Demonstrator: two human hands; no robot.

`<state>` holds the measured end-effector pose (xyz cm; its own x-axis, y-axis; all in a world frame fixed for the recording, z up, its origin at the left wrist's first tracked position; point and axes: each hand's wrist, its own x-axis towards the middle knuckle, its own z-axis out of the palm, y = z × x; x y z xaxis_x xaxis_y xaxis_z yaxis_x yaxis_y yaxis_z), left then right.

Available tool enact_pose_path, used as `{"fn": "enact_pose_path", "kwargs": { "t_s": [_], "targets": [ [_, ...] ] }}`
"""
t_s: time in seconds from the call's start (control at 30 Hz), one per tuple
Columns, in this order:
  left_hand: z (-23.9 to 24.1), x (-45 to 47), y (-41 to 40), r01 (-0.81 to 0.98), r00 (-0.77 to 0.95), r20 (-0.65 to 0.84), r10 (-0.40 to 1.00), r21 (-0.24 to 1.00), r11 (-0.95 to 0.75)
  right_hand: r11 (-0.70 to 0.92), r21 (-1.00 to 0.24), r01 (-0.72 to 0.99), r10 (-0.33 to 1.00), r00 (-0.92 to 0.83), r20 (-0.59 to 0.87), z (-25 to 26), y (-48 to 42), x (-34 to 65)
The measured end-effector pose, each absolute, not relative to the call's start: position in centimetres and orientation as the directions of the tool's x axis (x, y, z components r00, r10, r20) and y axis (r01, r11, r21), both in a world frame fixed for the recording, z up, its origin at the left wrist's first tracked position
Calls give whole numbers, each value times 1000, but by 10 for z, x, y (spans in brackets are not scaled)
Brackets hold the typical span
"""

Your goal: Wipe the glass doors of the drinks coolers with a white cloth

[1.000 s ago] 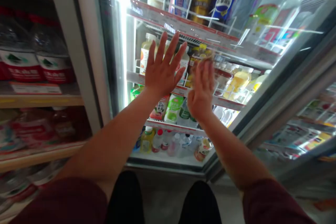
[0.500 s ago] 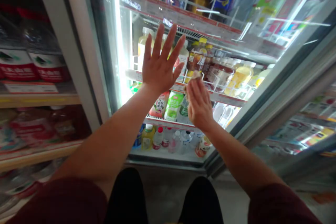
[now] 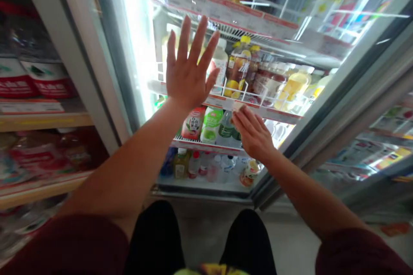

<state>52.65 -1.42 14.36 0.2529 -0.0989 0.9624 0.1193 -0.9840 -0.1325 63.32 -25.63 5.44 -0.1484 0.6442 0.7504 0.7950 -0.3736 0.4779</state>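
My left hand (image 3: 189,71) lies flat with fingers spread against the glass door of a drinks fridge, holding nothing. Lower and to its right, my right hand (image 3: 253,131) presses a pale cloth (image 3: 238,106) to the same glass; most of the cloth is hidden under the fingers. Behind the door, bottles with yellow caps (image 3: 239,66) stand on a wire-fronted shelf between and beyond the two hands. One shelf lower are a green-labelled bottle (image 3: 212,124) and a red-labelled one (image 3: 193,123), to the left of my right hand.
The door's metal frame (image 3: 322,107) runs diagonally at right. On the left, a wooden-edged shelf (image 3: 45,122) holds large red-labelled bottles (image 3: 48,79). Small bottles (image 3: 194,165) stand at the fridge's bottom. Below are my knees (image 3: 248,240) and the grey floor (image 3: 209,223).
My right hand has slid down the glass with the cloth, from above the shelf's edge strip to about its level. My left hand stays spread on the glass. The view has shifted slightly.
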Motion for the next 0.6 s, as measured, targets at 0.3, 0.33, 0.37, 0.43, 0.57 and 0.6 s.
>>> {"fn": "enact_pose_path", "kwargs": {
  "t_s": [0.3,0.33,0.37,0.43,0.57,0.6],
  "targets": [
    [144,531,-11,201,243,960,-138,-189,-961,-537,172,826,143,-112,983,89,-288,665],
    [144,531,-11,195,231,962,-145,-192,-962,-520,210,828,203,-119,972,75,-285,660],
    [144,531,-11,196,220,964,-149,-193,-962,-487,285,826,322,-134,937,62,-284,656],
    [145,530,-12,212,225,965,-135,-184,-960,-421,410,809,527,-150,836,48,-286,653],
    [145,524,-17,158,276,957,-84,-131,-979,-528,278,802,301,-129,945,81,-310,678],
    [145,523,-18,138,275,958,-80,-121,-983,-549,213,808,184,-131,974,91,-315,686]
  ]
}}
